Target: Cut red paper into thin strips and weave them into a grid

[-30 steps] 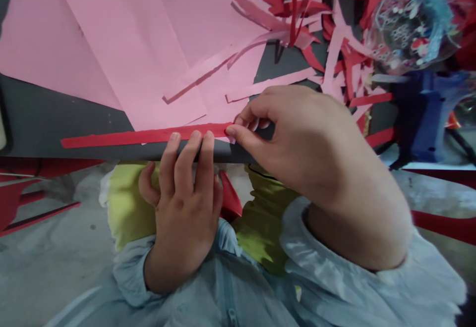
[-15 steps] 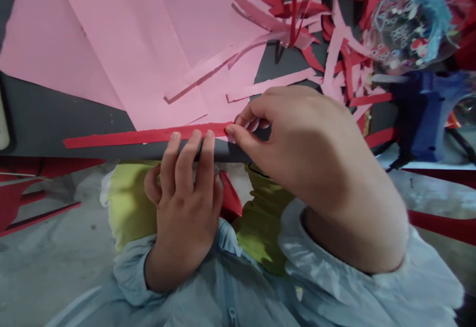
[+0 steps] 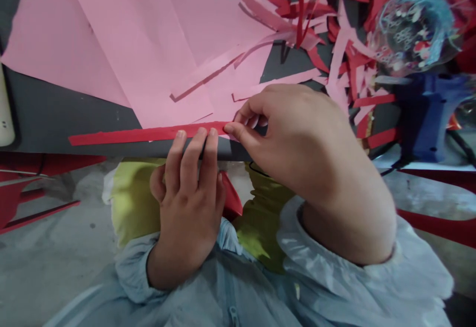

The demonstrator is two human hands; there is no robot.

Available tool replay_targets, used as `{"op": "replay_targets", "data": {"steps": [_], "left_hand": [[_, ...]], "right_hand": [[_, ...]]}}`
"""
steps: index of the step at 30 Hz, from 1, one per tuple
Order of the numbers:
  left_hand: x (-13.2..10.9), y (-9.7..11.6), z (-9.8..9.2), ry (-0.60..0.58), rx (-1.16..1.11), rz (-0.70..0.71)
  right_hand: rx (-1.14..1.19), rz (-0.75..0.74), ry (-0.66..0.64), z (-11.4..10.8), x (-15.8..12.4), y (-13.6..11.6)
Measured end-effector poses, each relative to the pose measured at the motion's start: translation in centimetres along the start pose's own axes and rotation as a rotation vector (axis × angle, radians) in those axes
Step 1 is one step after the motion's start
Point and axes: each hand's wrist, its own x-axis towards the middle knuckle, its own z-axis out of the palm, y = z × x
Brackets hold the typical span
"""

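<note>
A long red paper strip [image 3: 122, 136] lies along the front edge of the dark table, nearly level across the view. My right hand [image 3: 290, 129] pinches its right end between thumb and forefinger. Stretched fingertips of my left hand [image 3: 189, 188] rest on the strip's lower edge, left of the pinch; that hand lies flat rather than gripping. Behind the strip, large pink paper sheets [image 3: 122, 34] overlap one another. A narrow pink strip [image 3: 208, 77] with a bent end lies on them.
A tangle of red and pink paper scraps [image 3: 342, 54] covers the back right. Beyond it stands a clear container [image 3: 409, 34] of beads and blue thread. A blue glue gun [image 3: 427, 116] lies at the right. A pale object [image 3: 5, 109] sits at the left edge.
The view has shifted slightly, so the table's contents appear a little further right. Both hands keep the same hold on the red strip.
</note>
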Motion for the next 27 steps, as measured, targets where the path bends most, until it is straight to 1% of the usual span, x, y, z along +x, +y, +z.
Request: {"op": "replay_targets", "data": {"steps": [3, 6, 8, 10, 12, 14, 17, 19, 21, 23, 27], "left_hand": [[0.1, 0.1, 0.0, 0.007, 0.014, 0.004], [0.2, 0.2, 0.0, 0.031, 0.029, 0.006], [0.3, 0.4, 0.0, 0.043, 0.031, -0.003], [0.4, 0.5, 0.0, 0.053, 0.026, -0.012], [0.5, 0.6, 0.1, 0.059, 0.021, -0.018], [0.5, 0.7, 0.1, 0.065, 0.028, -0.019], [0.4, 0.9, 0.1, 0.056, 0.068, -0.007], [0.4, 1.2, 0.0, 0.026, 0.096, -0.017], [0.6, 1.5, -0.2, -0.003, 0.125, -0.045], [0.8, 1.8, -0.3, -0.019, 0.155, -0.064], [1.1, 2.1, -0.4, -0.047, 0.170, -0.062]], "right_hand": [[0.000, 0.013, 0.007, 0.0, 0.1, -0.2], [0.018, 0.071, 0.019, -0.4, 0.0, -0.1], [0.011, 0.111, 0.063, -0.9, -0.3, 0.2], [0.028, 0.120, 0.142, -1.5, -1.0, 0.7], [0.047, 0.070, 0.179, -1.9, -2.0, 1.1], [0.050, -0.019, 0.156, -1.9, -3.2, 1.4], [0.005, -0.091, 0.140, -1.3, -4.7, 1.4], [-0.006, -0.155, 0.200, -0.6, -5.3, 1.2], [-0.034, -0.214, 0.220, -0.1, -5.7, 0.9], [-0.052, -0.181, 0.245, 0.3, -5.8, 0.5], [-0.067, -0.165, 0.280, 0.7, -5.7, 0.0]]}}
